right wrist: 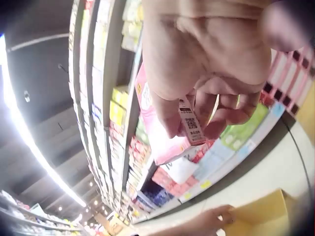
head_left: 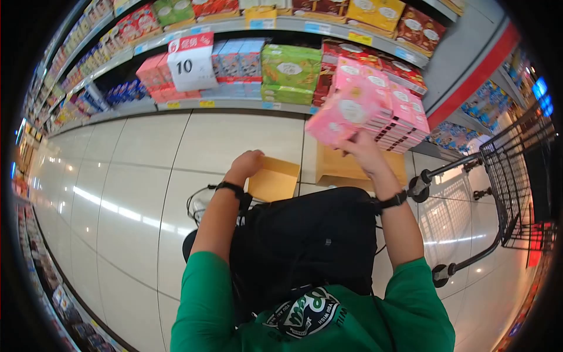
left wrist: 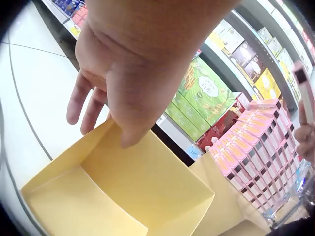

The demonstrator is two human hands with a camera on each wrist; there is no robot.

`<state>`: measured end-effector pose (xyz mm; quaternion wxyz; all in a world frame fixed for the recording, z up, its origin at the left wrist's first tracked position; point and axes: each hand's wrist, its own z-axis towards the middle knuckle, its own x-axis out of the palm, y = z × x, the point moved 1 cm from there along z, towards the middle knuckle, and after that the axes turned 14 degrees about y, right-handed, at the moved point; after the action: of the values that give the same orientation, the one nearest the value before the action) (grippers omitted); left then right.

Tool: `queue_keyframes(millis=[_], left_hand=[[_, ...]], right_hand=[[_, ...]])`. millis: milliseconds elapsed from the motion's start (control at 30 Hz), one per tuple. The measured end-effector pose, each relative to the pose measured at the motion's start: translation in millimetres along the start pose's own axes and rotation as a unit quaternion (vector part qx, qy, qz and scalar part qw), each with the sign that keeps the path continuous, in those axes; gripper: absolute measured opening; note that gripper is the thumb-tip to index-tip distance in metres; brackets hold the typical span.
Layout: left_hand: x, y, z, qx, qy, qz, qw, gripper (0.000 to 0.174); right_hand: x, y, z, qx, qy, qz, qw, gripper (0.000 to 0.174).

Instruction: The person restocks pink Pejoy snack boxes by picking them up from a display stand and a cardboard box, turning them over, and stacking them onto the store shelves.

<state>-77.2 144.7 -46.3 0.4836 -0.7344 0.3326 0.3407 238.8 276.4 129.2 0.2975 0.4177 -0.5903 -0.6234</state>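
Observation:
My left hand (head_left: 249,163) grips the wall of an open yellow cardboard box (head_left: 274,179) on the floor. In the left wrist view, the thumb lies inside the wall and the fingers hang outside; the part of the box that shows holds nothing. My right hand (head_left: 365,154) pinches a flat pink packaged box (head_left: 346,111) by its narrow edge, tilted up before the shelf. A printed code shows on that edge in the right wrist view. Close behind it rises a stack of matching pink boxes (head_left: 410,120), above a second yellow carton (head_left: 328,161).
Shelves hold green boxes (head_left: 290,67), blue boxes (head_left: 239,58) and a price sign (head_left: 190,64). A black wire shopping cart (head_left: 519,176) stands at the right. A dark bag-like item (head_left: 305,234) lies before my body. Pale tiled floor (head_left: 141,146) extends to the left.

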Motion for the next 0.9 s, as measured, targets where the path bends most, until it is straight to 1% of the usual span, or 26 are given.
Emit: queue_keyframes(millis=[33,67,100,133,167,233,267,300,333,367,400,433,467,500,533,567,633,667,733,767,800,833,867,900], left_hand=[[6,4,2,-0.033,0.063,0.048,0.996,0.037],[9,3,1,-0.048,0.07,0.04,0.996,0.037],[6,2,-1,-0.081,0.052,0.024,0.995,0.034],[3,6,-4,-0.113,0.031,0.012,0.993,0.032],[3,10,-11,-0.126,0.034,0.012,0.991,0.032],[4,26,-24,-0.115,-0.029,-0.11,0.987,0.029],[5,36,-29,-0.127,-0.028,-0.111,0.985,0.029],[5,44,-36,-0.12,-0.044,-0.161,0.979,0.03],[6,51,-42,-0.111,-0.06,-0.21,0.97,0.03],[11,56,-49,-0.121,-0.057,-0.213,0.968,0.03],[6,46,-62,-0.123,-0.049,-0.334,0.933,0.032],[2,40,-67,-0.12,-0.039,-0.448,0.885,0.035],[-1,38,-68,-0.119,-0.033,-0.449,0.885,0.035],[-3,38,-67,-0.11,0.012,-0.393,0.913,0.036],[-4,36,-66,-0.1,0.056,-0.334,0.935,0.039],[-2,32,-63,-0.097,0.06,-0.336,0.935,0.039],[2,16,-57,-0.017,-0.042,-0.297,0.954,0.041],[8,11,-54,-0.015,-0.041,-0.299,0.953,0.041],[21,5,-47,-0.009,-0.06,-0.31,0.949,0.044],[24,4,-46,-0.007,-0.059,-0.312,0.948,0.044],[25,1,-46,-0.025,-0.068,-0.277,0.958,0.041],[27,-2,-42,-0.04,-0.078,-0.242,0.966,0.039],[27,-3,-41,-0.03,-0.076,-0.244,0.966,0.039],[26,4,-42,-0.011,-0.091,-0.228,0.969,0.036]], right_hand=[[21,-6,20,-0.02,0.033,0.014,0.999,0.041],[41,-15,37,-0.038,0.066,0.031,0.997,0.038],[55,-30,54,-0.033,0.079,0.04,0.996,0.038],[69,-49,73,0.031,0.117,0.039,0.992,0.037],[82,-68,86,0.094,0.155,0.038,0.983,0.036],[107,-105,106,0.089,0.177,0.035,0.98,0.039],[118,-121,114,0.084,0.189,0.025,0.978,0.041],[126,-129,119,0.087,0.2,0.029,0.975,0.041],[128,-137,122,0.072,0.194,-0.042,0.977,0.042],[129,-145,121,0.057,0.186,-0.112,0.974,0.043],[127,-157,128,0.053,0.181,-0.204,0.961,0.042],[129,-160,128,0.058,0.18,-0.2,0.961,0.042],[127,-162,127,0.057,0.154,-0.215,0.963,0.04],[123,-165,127,0.057,0.126,-0.232,0.963,0.038],[123,-177,130,0.033,0.118,-0.207,0.971,0.038],[121,-184,130,0.037,0.115,-0.209,0.97,0.038],[122,-191,131,0.069,0.116,-0.125,0.983,0.049],[123,-193,133,0.071,0.114,-0.127,0.983,0.049],[126,-209,138,0.089,0.158,0.053,0.982,0.058],[130,-217,139,0.091,0.157,0.05,0.982,0.058],[136,-224,138,0.037,0.184,0.072,0.98,0.059],[139,-216,136,-0.018,0.208,0.092,0.974,0.061],[135,-209,135,0.064,0.238,0.076,0.966,0.064],[137,-200,132,0.065,0.227,0.069,0.969,0.064]])
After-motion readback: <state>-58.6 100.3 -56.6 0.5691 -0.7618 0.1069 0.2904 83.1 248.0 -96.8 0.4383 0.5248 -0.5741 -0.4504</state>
